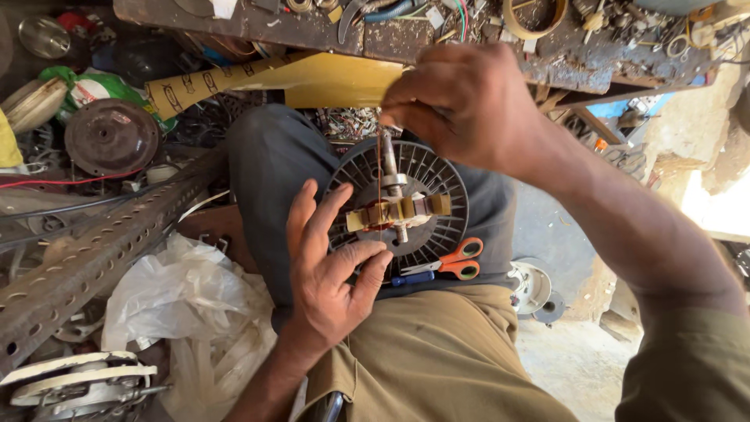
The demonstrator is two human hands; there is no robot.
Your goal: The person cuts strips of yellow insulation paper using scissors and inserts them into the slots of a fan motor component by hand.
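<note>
A thin copper wire [380, 168] is pinched taut in the right hand [461, 105] fingers, directly above the spread left hand [332, 262] fingers cradling the copper-wound steel armature [398, 209] on the round black ribbed fan housing [430, 184].

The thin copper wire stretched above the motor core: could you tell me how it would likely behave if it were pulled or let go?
The copper wire looks hair-thin, so it probably snaps under a hard tug. It runs straight only because the right hand pinches it taut; released, it would likely go limp or curl. The left hand steadies the wound core.
</note>
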